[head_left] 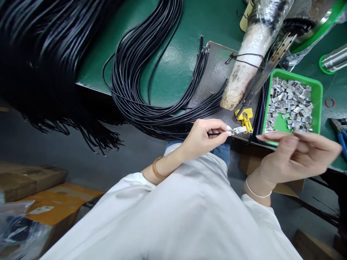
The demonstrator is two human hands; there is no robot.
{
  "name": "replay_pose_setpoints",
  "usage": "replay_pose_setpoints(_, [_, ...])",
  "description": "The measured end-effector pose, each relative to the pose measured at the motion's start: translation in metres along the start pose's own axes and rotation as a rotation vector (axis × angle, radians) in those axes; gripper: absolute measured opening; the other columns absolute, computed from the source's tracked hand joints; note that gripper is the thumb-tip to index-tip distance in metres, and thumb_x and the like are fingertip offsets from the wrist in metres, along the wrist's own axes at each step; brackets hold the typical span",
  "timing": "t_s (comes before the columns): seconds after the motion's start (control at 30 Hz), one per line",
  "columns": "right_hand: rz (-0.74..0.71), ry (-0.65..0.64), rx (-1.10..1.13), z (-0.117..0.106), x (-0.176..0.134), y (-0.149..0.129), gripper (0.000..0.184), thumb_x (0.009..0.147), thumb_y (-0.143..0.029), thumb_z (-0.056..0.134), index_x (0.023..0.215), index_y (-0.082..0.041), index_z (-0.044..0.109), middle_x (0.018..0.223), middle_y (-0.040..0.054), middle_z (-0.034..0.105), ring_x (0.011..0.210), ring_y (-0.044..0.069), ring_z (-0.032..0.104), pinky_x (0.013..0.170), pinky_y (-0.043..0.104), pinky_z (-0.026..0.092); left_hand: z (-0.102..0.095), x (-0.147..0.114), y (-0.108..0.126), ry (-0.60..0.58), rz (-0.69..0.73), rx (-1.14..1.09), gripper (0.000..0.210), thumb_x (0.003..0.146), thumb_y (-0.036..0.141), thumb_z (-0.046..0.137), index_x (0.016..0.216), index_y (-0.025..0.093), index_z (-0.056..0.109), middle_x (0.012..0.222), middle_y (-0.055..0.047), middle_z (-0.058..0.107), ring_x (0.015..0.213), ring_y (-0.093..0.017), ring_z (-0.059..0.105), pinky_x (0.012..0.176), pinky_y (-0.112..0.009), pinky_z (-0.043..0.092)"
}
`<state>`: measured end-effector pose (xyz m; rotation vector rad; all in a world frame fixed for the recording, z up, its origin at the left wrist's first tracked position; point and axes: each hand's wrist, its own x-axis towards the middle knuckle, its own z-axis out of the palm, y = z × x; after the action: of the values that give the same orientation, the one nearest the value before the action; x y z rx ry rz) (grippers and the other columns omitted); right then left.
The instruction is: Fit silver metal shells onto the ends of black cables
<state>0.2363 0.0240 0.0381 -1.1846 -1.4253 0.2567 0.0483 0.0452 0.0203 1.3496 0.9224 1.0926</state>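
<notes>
My left hand [207,137] pinches a black cable [213,134] between thumb and fingertips. A small silvery metal connector piece [239,130] sticks out at the cable's end, just past the fingertips. Close behind it a yellow clip-like tool [246,117] lies on a dark plate [214,65]. Held up in front of the green tray [320,104], my right hand [295,155] has loosely stretched, slightly blurred fingers with nothing visible in them. Many small metal connector pieces [294,101] fill the tray.
A looped bundle of black cables [127,79] lies across the green table [93,72]; a larger bundle [51,43] hangs over its left edge. A soldering iron [260,81] leans beside a wrapped white tube [241,74]. Blue-handled pliers [341,131] lie right; cardboard boxes [62,200] stand below.
</notes>
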Motion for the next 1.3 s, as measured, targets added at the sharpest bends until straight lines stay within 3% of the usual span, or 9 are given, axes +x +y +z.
replay_pose_setpoints(0.07, [-0.031,0.104,-0.024,0.004,-0.003,-0.002,0.016,0.088,-0.02,0.072,0.1,-0.026,0.065,0.076,-0.0048,0.069,0.064,0.019,0.075,0.052,0.032,0.058,-0.001,-0.001,0.0,0.004,0.008,0.036,0.011,0.082,0.019,0.068,0.081,0.01,0.074,0.072,-0.003,0.068,0.063,-0.007,0.053,0.057,-0.018,0.042])
replay_pose_setpoints(0.1, [-0.039,0.096,-0.038,0.005,-0.003,-0.002,0.016,0.085,-0.018,0.074,0.096,-0.025,0.066,0.076,-0.0051,0.07,0.065,0.019,0.075,0.054,0.032,0.059,-0.001,-0.001,0.001,0.007,0.015,0.052,0.011,0.083,0.019,0.068,0.081,0.011,0.074,0.071,-0.002,0.068,0.062,-0.007,0.053,0.057,-0.019,0.041])
replay_pose_setpoints(0.3, [-0.144,-0.181,-0.194,0.013,-0.001,-0.005,0.013,0.083,-0.013,0.074,0.089,-0.023,0.067,0.094,0.0013,0.078,0.094,0.023,0.077,0.078,0.037,0.063,-0.005,0.001,-0.001,0.056,0.129,0.157,0.014,0.086,0.019,0.066,0.085,0.012,0.078,0.068,-0.002,0.064,0.058,-0.008,0.047,0.053,-0.022,0.035])
replay_pose_setpoints(0.4, [-0.135,-0.239,-0.188,0.018,-0.002,-0.006,0.013,0.084,-0.01,0.071,0.088,-0.022,0.066,0.1,0.003,0.079,0.094,0.02,0.077,0.076,0.032,0.063,-0.007,0.006,-0.003,0.097,0.201,0.201,0.015,0.087,0.018,0.066,0.088,0.013,0.08,0.066,-0.001,0.062,0.059,-0.008,0.047,0.054,-0.022,0.035])
replay_pose_setpoints(0.67, [-0.113,-0.246,-0.214,0.023,-0.003,-0.003,0.013,0.085,-0.012,0.071,0.092,-0.023,0.066,0.108,0.0028,0.078,0.094,0.018,0.077,0.063,0.026,0.063,-0.005,0.014,-0.004,0.196,0.288,0.258,0.014,0.087,0.019,0.065,0.088,0.013,0.078,0.067,-0.001,0.058,0.057,-0.008,0.047,0.055,-0.022,0.038])
replay_pose_setpoints(0.93, [-0.161,-0.235,-0.198,0.024,0.001,-0.008,0.017,0.082,-0.008,0.072,0.089,-0.023,0.066,0.104,0.0033,0.079,0.101,0.022,0.077,0.078,0.035,0.067,-0.001,0.013,-0.005,0.221,0.313,0.232,0.014,0.087,0.019,0.064,0.092,0.015,0.076,0.066,0.0,0.058,0.058,-0.009,0.046,0.055,-0.022,0.039])
replay_pose_setpoints(1.3, [-0.187,-0.258,-0.205,0.023,-0.002,-0.008,0.02,0.081,-0.006,0.072,0.088,-0.022,0.062,0.11,0.0043,0.078,0.098,0.019,0.077,0.08,0.031,0.066,0.0,0.01,-0.009,0.201,0.281,0.146,0.012,0.088,0.018,0.066,0.093,0.015,0.076,0.069,0.0,0.058,0.056,-0.007,0.043,0.052,-0.02,0.036])
